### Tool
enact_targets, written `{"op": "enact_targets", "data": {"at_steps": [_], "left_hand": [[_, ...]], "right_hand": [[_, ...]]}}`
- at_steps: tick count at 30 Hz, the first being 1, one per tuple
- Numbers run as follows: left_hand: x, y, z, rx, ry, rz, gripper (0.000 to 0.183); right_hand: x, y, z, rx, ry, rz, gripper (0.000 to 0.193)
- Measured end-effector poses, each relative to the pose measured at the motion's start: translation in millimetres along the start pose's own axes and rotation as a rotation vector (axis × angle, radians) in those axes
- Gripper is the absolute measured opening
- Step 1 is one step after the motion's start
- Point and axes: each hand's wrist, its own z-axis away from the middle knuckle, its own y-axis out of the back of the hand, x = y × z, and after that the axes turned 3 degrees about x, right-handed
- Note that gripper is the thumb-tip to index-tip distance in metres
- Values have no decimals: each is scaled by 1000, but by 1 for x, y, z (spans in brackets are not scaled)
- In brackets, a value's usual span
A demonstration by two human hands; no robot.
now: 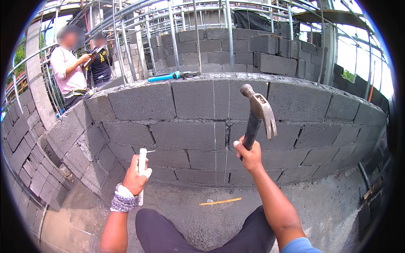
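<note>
White slim bar [142, 159] sits within curled left fingers [134, 164]; hammer [255, 113] gripped by wrapped right fingers [252, 155]; block wall [181, 135] ahead.

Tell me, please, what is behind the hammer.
Behind the hammer is the grey block wall, visible on both sides of it. The part directly behind is covered and cannot be seen.

1 hammer [254, 120], 1 stick [220, 202], 2 co-workers [63, 72]
</note>
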Motion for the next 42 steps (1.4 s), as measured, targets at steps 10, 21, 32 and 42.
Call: {"op": "enact_targets", "data": {"at_steps": [10, 21, 32, 42], "left_hand": [[-74, -103, -71, -603, 398, 366, 51], [-115, -73, -9, -438, 439, 140, 38], [61, -149, -130, 154, -585, -7, 45], [65, -207, -153, 134, -537, -71, 25]], "right_hand": [[41, -23, -95, 37, -145, 156, 28], [41, -7, -101, -79, -168, 8, 27], [-8, 5, -88, -28, 100, -260, 19], [1, 9, -68, -8, 226, -425, 31]]}}
